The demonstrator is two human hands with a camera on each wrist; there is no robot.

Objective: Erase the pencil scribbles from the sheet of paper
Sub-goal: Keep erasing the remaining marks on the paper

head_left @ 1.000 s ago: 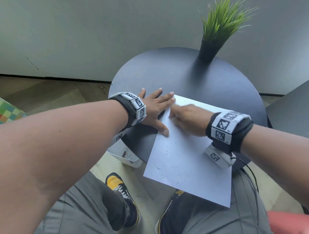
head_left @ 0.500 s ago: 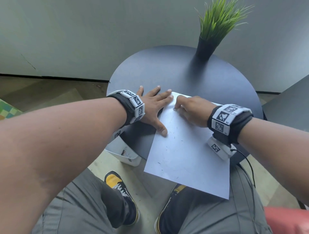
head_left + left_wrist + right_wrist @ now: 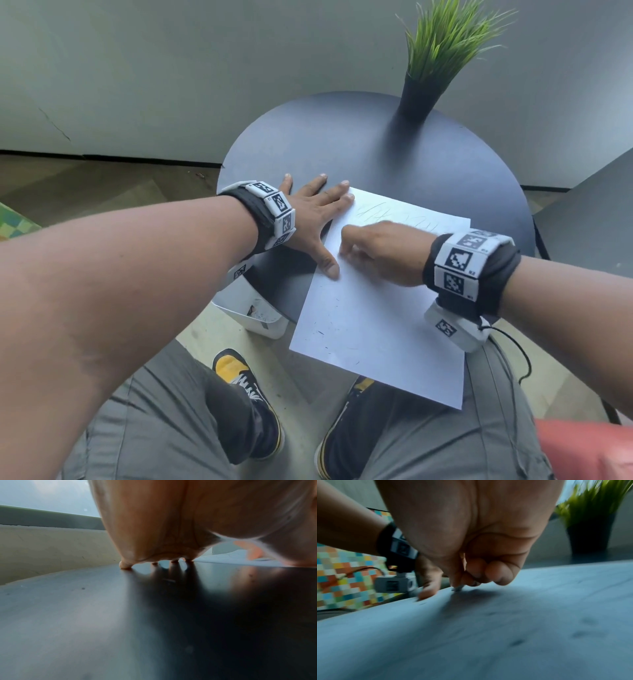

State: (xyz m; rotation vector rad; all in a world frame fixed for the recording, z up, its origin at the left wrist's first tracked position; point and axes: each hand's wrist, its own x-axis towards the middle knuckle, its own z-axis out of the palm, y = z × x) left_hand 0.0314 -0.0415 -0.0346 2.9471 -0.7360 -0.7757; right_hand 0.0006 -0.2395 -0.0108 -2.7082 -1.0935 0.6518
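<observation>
White sheet of paper (image 3: 373, 329) under flat, spread left hand (image 3: 308, 219), right hand (image 3: 380, 253) pinching eraser (image 3: 458, 588)

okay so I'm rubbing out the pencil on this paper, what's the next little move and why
Probably slide the right hand up toward the far edge of the paper and rub there. Faint scribbles still show just beyond its knuckles, while the sheet nearer you has only small specks. The fingers are curled round a small eraser touching the sheet, and the left hand lies flat, pinning the paper's left edge.

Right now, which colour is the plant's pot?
Black; the pot shows best in the head view.
</observation>
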